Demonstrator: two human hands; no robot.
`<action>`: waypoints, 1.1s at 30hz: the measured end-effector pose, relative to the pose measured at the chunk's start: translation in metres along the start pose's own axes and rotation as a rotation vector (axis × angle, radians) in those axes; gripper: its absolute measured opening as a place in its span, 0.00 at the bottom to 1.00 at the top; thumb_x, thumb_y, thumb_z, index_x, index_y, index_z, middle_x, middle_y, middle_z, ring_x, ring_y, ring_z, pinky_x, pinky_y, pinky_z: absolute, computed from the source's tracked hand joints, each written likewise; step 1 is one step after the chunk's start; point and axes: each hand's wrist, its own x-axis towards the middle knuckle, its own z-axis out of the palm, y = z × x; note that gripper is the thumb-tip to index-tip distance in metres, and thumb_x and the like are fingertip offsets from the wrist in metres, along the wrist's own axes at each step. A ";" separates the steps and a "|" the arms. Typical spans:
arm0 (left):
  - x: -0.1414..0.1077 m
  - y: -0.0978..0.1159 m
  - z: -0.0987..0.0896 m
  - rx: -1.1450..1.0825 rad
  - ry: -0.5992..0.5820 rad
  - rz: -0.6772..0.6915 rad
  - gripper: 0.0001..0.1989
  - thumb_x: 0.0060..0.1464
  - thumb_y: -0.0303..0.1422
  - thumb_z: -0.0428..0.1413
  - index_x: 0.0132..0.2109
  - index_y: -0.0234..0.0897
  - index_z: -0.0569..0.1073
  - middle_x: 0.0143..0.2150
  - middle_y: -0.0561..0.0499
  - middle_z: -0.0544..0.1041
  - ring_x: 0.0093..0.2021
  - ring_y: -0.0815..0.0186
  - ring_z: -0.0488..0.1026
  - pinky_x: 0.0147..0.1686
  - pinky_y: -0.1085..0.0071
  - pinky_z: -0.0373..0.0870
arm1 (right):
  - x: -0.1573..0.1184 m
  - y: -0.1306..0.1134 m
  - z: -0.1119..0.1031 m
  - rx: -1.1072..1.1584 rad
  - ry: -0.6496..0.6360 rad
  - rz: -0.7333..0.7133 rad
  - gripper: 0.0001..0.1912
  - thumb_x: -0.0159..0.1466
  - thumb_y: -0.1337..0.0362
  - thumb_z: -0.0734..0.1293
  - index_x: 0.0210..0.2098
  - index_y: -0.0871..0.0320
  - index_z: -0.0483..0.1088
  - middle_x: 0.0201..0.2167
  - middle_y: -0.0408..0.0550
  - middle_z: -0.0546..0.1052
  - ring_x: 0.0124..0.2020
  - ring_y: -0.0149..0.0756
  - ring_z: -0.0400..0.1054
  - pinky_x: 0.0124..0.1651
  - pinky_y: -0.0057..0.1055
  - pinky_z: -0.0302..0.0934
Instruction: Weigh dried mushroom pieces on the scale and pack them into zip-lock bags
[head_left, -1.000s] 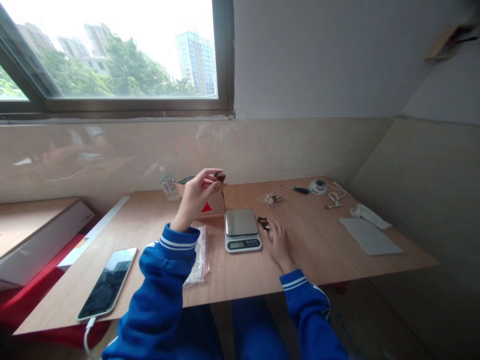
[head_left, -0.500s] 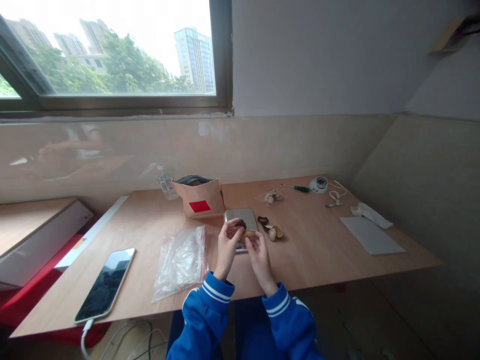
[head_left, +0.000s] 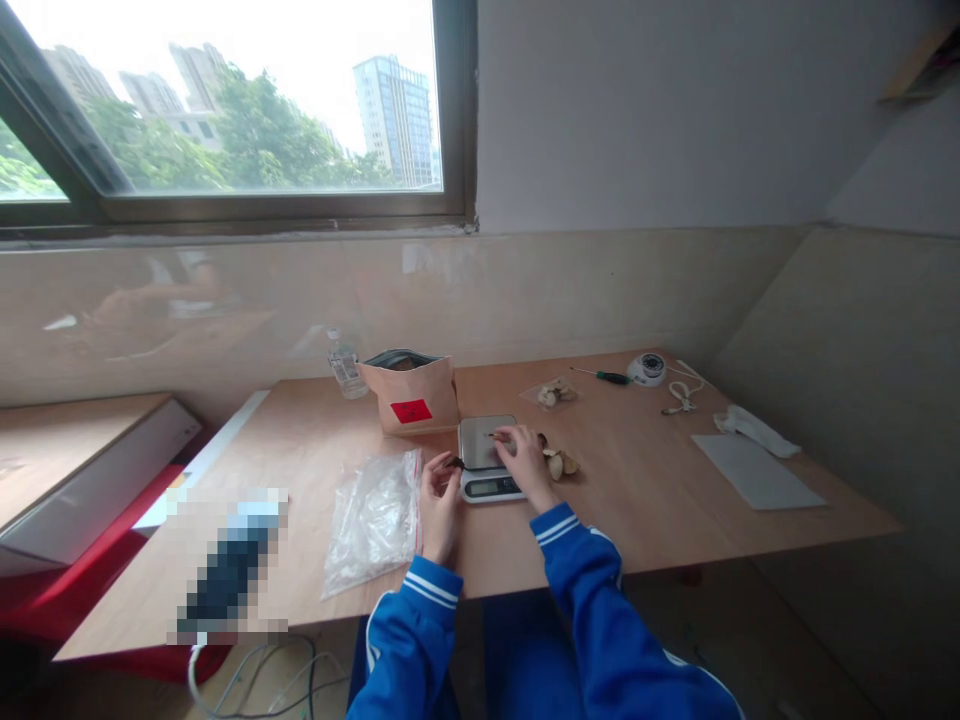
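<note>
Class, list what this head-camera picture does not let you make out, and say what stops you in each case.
- Scale display: too small to read.
- Phone: blurred out.
- Piece in left hand: tiny, dark, unclear.
- What the right hand holds over the scale: hidden by its fingers.
- Bag contents: hidden by its wall.

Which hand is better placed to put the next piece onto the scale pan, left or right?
Probably the right hand: it is already over the scale, with the loose pieces just beside it. The left hand sits left of the scale, pinching a small dark piece.
</note>
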 end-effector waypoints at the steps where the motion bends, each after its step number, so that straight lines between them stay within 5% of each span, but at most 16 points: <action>1: -0.001 -0.003 -0.002 -0.005 0.003 -0.011 0.20 0.52 0.39 0.59 0.51 0.37 0.69 0.42 0.46 0.75 0.44 0.63 0.73 0.44 0.65 0.70 | -0.001 0.004 0.001 -0.045 -0.007 -0.018 0.10 0.63 0.65 0.61 0.41 0.58 0.72 0.39 0.53 0.74 0.43 0.44 0.65 0.48 0.42 0.60; 7: -0.008 -0.003 -0.004 0.015 0.021 -0.008 0.21 0.50 0.41 0.60 0.49 0.38 0.68 0.41 0.47 0.74 0.42 0.63 0.73 0.41 0.67 0.71 | -0.038 0.032 -0.008 -0.292 0.158 0.011 0.14 0.63 0.67 0.58 0.45 0.58 0.70 0.44 0.56 0.71 0.46 0.47 0.62 0.50 0.44 0.57; 13: -0.008 -0.002 -0.002 0.028 -0.001 0.003 0.20 0.50 0.40 0.60 0.48 0.38 0.67 0.38 0.50 0.72 0.40 0.65 0.72 0.43 0.66 0.69 | -0.052 0.053 -0.019 -0.410 0.056 0.048 0.18 0.59 0.73 0.57 0.47 0.59 0.68 0.42 0.56 0.72 0.45 0.48 0.62 0.49 0.44 0.57; 23: -0.008 -0.003 -0.007 -0.021 0.117 -0.087 0.20 0.53 0.43 0.56 0.49 0.38 0.66 0.40 0.48 0.71 0.39 0.64 0.71 0.39 0.67 0.69 | -0.023 0.040 -0.020 -0.075 0.174 0.131 0.19 0.58 0.70 0.57 0.46 0.59 0.69 0.40 0.54 0.76 0.43 0.45 0.68 0.48 0.43 0.61; 29: -0.008 -0.005 -0.010 -0.002 0.096 -0.095 0.18 0.54 0.42 0.54 0.50 0.39 0.66 0.39 0.50 0.70 0.34 0.67 0.70 0.39 0.68 0.68 | 0.018 0.029 -0.008 0.171 0.102 0.161 0.18 0.58 0.62 0.62 0.47 0.59 0.69 0.43 0.55 0.77 0.45 0.44 0.70 0.49 0.43 0.64; 33: -0.009 -0.003 -0.010 -0.004 0.086 -0.063 0.17 0.54 0.40 0.55 0.49 0.39 0.67 0.42 0.49 0.71 0.41 0.65 0.71 0.43 0.67 0.68 | 0.013 0.039 -0.007 0.112 0.147 0.131 0.17 0.62 0.60 0.59 0.47 0.60 0.69 0.46 0.58 0.75 0.48 0.45 0.69 0.51 0.44 0.63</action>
